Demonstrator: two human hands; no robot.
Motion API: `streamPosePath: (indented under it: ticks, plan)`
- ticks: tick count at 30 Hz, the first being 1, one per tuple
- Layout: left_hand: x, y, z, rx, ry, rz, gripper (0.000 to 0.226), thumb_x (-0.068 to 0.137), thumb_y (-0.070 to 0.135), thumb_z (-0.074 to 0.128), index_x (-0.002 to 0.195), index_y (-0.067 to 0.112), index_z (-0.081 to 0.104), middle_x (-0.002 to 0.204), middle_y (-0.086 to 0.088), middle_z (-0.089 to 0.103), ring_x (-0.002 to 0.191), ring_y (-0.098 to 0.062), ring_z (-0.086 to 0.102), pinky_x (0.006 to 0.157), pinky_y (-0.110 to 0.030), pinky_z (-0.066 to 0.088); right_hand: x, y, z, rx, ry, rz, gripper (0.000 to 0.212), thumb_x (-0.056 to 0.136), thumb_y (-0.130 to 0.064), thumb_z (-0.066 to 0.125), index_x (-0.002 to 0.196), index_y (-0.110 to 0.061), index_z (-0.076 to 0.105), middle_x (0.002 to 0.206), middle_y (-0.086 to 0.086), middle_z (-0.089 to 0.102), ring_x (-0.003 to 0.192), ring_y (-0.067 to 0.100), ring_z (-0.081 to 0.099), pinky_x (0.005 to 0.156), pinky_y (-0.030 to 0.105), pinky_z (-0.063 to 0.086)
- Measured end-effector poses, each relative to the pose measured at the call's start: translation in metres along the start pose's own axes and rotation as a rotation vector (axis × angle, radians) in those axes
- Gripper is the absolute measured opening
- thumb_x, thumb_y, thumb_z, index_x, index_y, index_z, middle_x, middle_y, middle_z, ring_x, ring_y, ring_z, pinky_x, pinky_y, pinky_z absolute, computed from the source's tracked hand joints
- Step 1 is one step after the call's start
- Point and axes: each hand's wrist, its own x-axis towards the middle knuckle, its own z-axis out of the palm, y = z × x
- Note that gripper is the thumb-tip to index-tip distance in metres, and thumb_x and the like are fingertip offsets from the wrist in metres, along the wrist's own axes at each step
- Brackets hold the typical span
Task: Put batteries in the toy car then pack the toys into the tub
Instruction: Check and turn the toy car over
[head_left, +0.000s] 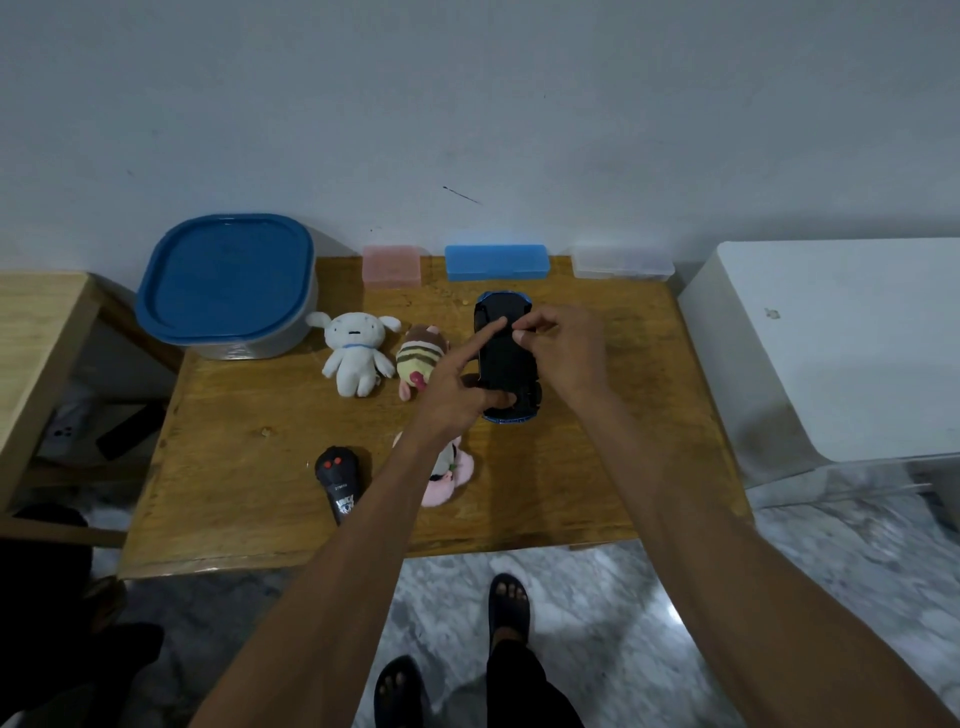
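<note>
Wooden counter (234, 467) against a pale wall. Far left corner: grey tub (260, 343), its blue lid (226, 275) on. Right of the tub, a white plush (355, 351) lies on its back; just beside it, a striped plush (421, 358). Near left: black remote (337, 480), two red buttons facing up. Right of the remote, a pink plush (449, 475), partly hidden under the left forearm. Along the far edge, left to right: pink case (391, 265), blue case (497, 262), clear case (622, 262), all closed.

Toy car (506, 358) sits right of centre, upside down, dark underside showing, blue body visible at both ends. Left hand (457, 400) is on the car: index finger stretched out along the underside, thumb at the near end, other fingers curled beside the near left wheel. Right hand (563, 345) is over the far right part of the car, thumb and fingertips pinched together at the underside; what they pinch, cannot tell. No batteries visible.

Right of the counter: a white cabinet (831, 338).
</note>
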Motion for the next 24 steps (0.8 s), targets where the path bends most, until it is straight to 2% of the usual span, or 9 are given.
streamPosePath:
  ticks: [4, 7, 10, 13, 15, 19, 21, 24]
  plan:
    - [-0.003, 0.002, 0.002, -0.023, -0.002, -0.001, 0.092, 0.073, -0.015, 0.078, 0.147, 0.033, 0.051, 0.145, -0.004, 0.054, 0.125, -0.025, 0.060, 0.093, -0.043, 0.059, 0.002, 0.001, 0.000, 0.058, -0.037, 0.051, 0.006, 0.086, -0.019, 0.077, 0.089, -0.024, 0.077, 0.083, -0.011, 0.068, 0.079, 0.006, 0.063, 0.078, 0.036, 0.059]
    - [-0.004, 0.003, 0.005, -0.013, -0.009, 0.003, 0.091, 0.075, -0.015, 0.077, 0.148, 0.030, 0.050, 0.144, -0.003, 0.055, 0.124, -0.020, 0.060, 0.091, -0.033, 0.060, 0.004, 0.003, -0.001, 0.107, -0.039, 0.108, 0.006, 0.085, -0.017, 0.077, 0.087, -0.023, 0.077, 0.088, -0.007, 0.071, 0.085, 0.010, 0.066, 0.081, 0.036, 0.059]
    - [-0.003, 0.004, 0.008, 0.000, -0.014, 0.014, 0.090, 0.075, -0.016, 0.076, 0.149, 0.028, 0.049, 0.143, -0.003, 0.056, 0.123, -0.016, 0.060, 0.086, -0.026, 0.059, 0.005, 0.006, -0.004, 0.123, -0.047, 0.120, 0.006, 0.085, -0.016, 0.078, 0.087, -0.021, 0.077, 0.087, -0.006, 0.071, 0.083, 0.008, 0.065, 0.078, 0.030, 0.058]
    - [-0.001, 0.004, 0.014, -0.002, -0.020, 0.007, 0.089, 0.076, -0.017, 0.075, 0.149, 0.027, 0.048, 0.142, 0.002, 0.055, 0.124, -0.017, 0.059, 0.089, -0.030, 0.059, 0.002, 0.014, -0.010, 0.137, -0.037, 0.094, 0.006, 0.085, -0.016, 0.077, 0.090, -0.019, 0.075, 0.084, -0.008, 0.067, 0.076, 0.002, 0.059, 0.067, 0.015, 0.048]
    - [0.003, 0.003, 0.019, -0.020, -0.017, -0.018, 0.090, 0.076, -0.017, 0.075, 0.149, 0.028, 0.049, 0.138, 0.010, 0.052, 0.123, -0.016, 0.056, 0.092, -0.033, 0.060, 0.000, 0.025, -0.017, 0.197, 0.019, 0.154, 0.007, 0.087, -0.021, 0.076, 0.093, -0.020, 0.073, 0.086, -0.010, 0.066, 0.078, -0.001, 0.059, 0.065, 0.009, 0.044]
    - [0.009, -0.009, 0.025, -0.026, -0.027, -0.060, 0.090, 0.074, -0.017, 0.077, 0.147, 0.031, 0.051, 0.136, 0.018, 0.049, 0.128, -0.017, 0.052, 0.097, -0.042, 0.057, -0.006, 0.060, -0.027, 0.258, 0.157, 0.329, 0.006, 0.088, -0.023, 0.075, 0.085, -0.022, 0.070, 0.078, -0.012, 0.065, 0.071, -0.001, 0.058, 0.063, 0.013, 0.041]
    - [0.013, -0.017, 0.029, -0.018, -0.026, -0.082, 0.091, 0.073, -0.016, 0.078, 0.146, 0.034, 0.053, 0.137, 0.016, 0.050, 0.129, -0.019, 0.053, 0.100, -0.045, 0.056, -0.013, 0.084, -0.026, 0.241, 0.167, 0.410, 0.015, 0.087, -0.021, 0.076, 0.077, -0.027, 0.067, 0.079, -0.011, 0.066, 0.075, 0.004, 0.062, 0.064, 0.016, 0.045]
    - [0.016, -0.024, 0.038, -0.010, -0.035, -0.115, 0.091, 0.074, -0.016, 0.077, 0.146, 0.033, 0.052, 0.135, 0.019, 0.049, 0.127, -0.019, 0.054, 0.099, -0.042, 0.056, -0.027, 0.119, -0.023, 0.149, 0.117, 0.528, 0.016, 0.086, -0.023, 0.076, 0.074, -0.030, 0.069, 0.086, -0.004, 0.072, 0.085, 0.016, 0.068, 0.078, 0.029, 0.056]
